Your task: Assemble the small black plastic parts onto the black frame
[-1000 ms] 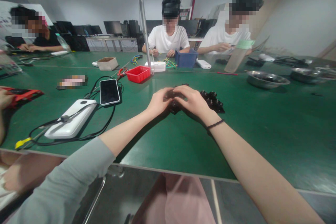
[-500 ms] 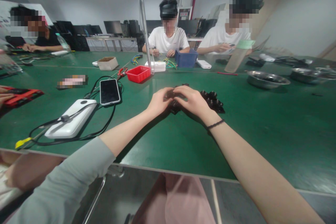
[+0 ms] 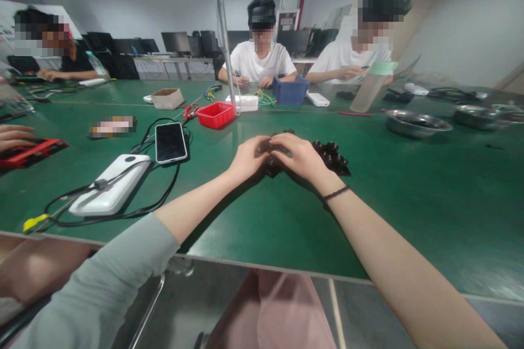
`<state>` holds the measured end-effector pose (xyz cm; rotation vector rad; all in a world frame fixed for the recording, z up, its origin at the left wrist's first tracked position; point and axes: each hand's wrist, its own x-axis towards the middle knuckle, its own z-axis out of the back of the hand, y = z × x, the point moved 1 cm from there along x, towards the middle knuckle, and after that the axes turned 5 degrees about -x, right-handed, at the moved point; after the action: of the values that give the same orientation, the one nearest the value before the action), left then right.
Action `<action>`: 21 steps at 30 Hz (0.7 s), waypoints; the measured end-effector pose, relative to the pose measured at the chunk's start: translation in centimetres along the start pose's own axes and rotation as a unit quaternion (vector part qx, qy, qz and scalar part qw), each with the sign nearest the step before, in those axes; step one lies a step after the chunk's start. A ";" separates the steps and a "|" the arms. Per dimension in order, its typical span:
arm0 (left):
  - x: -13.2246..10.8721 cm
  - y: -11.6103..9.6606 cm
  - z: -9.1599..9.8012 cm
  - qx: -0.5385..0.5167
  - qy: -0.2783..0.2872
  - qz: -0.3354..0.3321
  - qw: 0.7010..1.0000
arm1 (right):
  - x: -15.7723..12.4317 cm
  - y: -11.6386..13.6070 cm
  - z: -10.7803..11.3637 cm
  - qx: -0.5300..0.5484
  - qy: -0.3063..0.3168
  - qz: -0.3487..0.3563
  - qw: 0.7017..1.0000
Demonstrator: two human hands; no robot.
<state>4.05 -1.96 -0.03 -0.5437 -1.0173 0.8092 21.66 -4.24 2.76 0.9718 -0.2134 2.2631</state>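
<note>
Both my hands meet over small dark parts [image 3: 272,166] on the green table [image 3: 245,218]. My left hand [image 3: 250,156] curls round their left side, its fingertips close to those of the other hand. From the right, my right hand [image 3: 299,157] bends over the same parts, thumb and fingers drawn together. What exactly the fingers pinch is hidden. Just right of my right hand lies a cluster of black knobbed parts [image 3: 331,158].
A phone [image 3: 171,143], a white power bank [image 3: 110,185] and black cables lie left. Beyond are a red tray [image 3: 216,114], a blue bin [image 3: 290,90] and a bottle [image 3: 371,87]. Metal bowls [image 3: 417,124] stand right. A person's hand [image 3: 14,137] rests at far left; others sit opposite.
My hands have hardly moved. At the far left, the other person's hand has shifted over the red object, which has moved slightly.
</note>
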 end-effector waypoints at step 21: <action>0.0 0.0 0.0 -0.004 0.000 0.000 1.000 | 0.0 0.0 0.0 -0.003 -0.002 0.002 1.000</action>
<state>4.07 -1.94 -0.07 -0.5512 -1.0212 0.8059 21.62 -4.25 2.73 0.9745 -0.2255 2.2629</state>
